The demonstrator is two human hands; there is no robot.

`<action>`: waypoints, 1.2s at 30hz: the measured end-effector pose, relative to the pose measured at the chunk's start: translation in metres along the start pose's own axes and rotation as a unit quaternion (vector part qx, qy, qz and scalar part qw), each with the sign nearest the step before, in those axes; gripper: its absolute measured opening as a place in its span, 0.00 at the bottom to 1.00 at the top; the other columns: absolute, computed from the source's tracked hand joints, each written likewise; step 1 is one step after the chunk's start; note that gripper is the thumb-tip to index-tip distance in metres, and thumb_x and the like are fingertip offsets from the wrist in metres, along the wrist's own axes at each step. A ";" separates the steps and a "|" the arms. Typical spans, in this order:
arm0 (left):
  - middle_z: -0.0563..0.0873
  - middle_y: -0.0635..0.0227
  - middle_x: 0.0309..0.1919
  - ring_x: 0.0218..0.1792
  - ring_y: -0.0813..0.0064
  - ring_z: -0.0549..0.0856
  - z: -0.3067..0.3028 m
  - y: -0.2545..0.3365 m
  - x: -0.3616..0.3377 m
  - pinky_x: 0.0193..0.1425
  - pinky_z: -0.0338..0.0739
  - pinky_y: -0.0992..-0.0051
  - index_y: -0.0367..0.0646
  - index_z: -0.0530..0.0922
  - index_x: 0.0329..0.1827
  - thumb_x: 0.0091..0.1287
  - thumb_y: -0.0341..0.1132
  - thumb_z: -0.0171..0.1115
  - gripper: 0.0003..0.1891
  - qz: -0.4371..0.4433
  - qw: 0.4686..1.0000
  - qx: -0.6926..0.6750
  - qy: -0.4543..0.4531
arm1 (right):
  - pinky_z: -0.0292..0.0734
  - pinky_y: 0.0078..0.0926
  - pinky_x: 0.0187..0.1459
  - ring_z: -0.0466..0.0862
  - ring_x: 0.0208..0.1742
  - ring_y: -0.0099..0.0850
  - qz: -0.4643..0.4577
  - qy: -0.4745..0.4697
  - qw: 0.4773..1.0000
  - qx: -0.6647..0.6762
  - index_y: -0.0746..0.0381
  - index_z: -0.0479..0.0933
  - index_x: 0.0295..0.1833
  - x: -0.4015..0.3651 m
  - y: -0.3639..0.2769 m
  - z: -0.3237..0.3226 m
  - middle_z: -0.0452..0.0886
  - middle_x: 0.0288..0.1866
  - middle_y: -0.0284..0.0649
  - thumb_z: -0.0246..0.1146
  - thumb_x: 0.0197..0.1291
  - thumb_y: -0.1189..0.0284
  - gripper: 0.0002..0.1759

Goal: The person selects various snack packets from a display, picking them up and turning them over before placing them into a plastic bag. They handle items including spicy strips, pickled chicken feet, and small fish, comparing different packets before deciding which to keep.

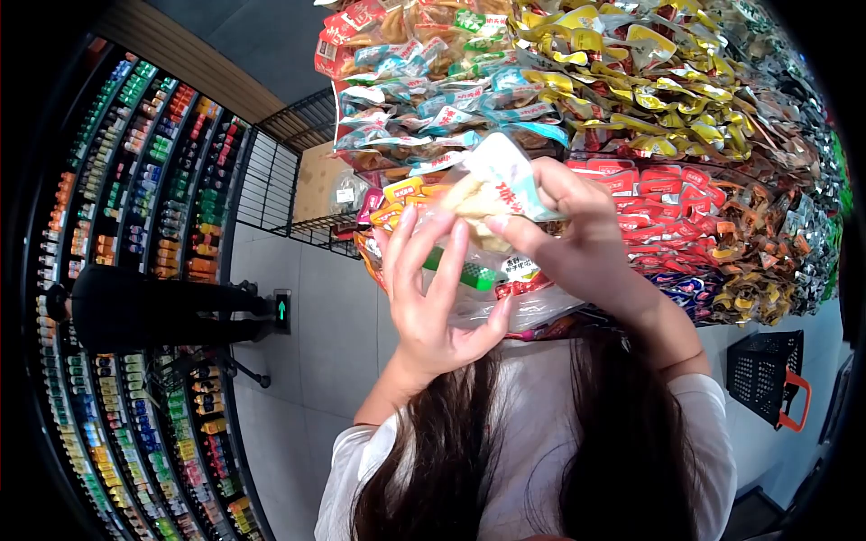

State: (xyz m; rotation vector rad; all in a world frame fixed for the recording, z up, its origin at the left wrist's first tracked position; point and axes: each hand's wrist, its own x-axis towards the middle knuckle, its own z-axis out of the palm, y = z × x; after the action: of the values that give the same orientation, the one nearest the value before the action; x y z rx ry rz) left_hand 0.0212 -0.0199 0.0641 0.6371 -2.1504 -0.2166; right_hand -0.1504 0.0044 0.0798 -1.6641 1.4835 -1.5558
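Note:
My right hand [586,239] pinches a vacuum-sealed snack packet [498,171] between thumb and fingers. The packet is white and pale teal with red lettering, and something beige shows through its clear part. Fingers spread, my left hand [428,316] is raised beside the packet, its fingertips close to the lower left edge and nothing in its grasp. Below the hands lies a clear plastic bag [514,314], with a green-and-white package [474,273] showing above it, partly covered by my fingers.
Rows of packets fill the display: blue ones [451,117], yellow ones [649,90] and red ones [663,194]. A black basket with an orange handle [794,401] stands on the floor at right. At left, a person in dark clothes [126,307] stands by bottle shelves [135,433].

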 end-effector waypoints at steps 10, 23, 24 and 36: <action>0.79 0.52 0.51 0.52 0.63 0.80 -0.005 -0.012 -0.008 0.56 0.73 0.70 0.30 0.72 0.56 0.59 0.24 0.61 0.21 -0.156 0.966 -0.174 0.109 | 0.78 0.27 0.42 0.83 0.42 0.35 -0.117 -0.149 0.981 -0.033 0.67 0.73 0.50 -0.002 -0.025 0.012 0.81 0.42 0.45 0.74 0.43 0.61 0.31; 0.78 0.45 0.48 0.48 0.56 0.81 -0.018 -0.035 -0.018 0.54 0.78 0.63 0.27 0.64 0.59 0.64 0.33 0.56 0.24 -0.404 0.624 -0.667 0.049 | 0.71 0.37 0.48 0.77 0.42 0.43 -0.192 -0.018 0.916 -0.353 0.63 0.78 0.35 0.141 0.051 -0.013 0.81 0.35 0.44 0.59 0.50 0.76 0.06; 0.77 0.45 0.50 0.50 0.56 0.81 -0.018 -0.035 -0.019 0.55 0.77 0.63 0.27 0.63 0.60 0.64 0.33 0.56 0.25 -0.414 0.607 -0.676 0.056 | 0.71 0.36 0.48 0.77 0.44 0.41 -0.203 -0.065 0.886 -0.412 0.62 0.79 0.37 0.155 0.065 -0.010 0.82 0.37 0.42 0.60 0.50 0.76 0.08; 0.71 0.44 0.57 0.58 0.50 0.74 -0.024 -0.048 -0.029 0.62 0.72 0.58 0.25 0.56 0.64 0.61 0.28 0.51 0.29 -0.408 0.550 -0.726 0.066 | 0.71 0.40 0.46 0.76 0.47 0.40 -0.241 -0.009 0.806 -0.541 0.58 0.75 0.40 0.192 0.088 0.010 0.77 0.40 0.40 0.57 0.52 0.74 0.08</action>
State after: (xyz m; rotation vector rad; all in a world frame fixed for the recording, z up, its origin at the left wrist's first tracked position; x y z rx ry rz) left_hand 0.0725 -0.0442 0.0406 0.4620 -0.6912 -2.0631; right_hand -0.2147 -0.1971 0.0882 -2.8289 2.2750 -0.8039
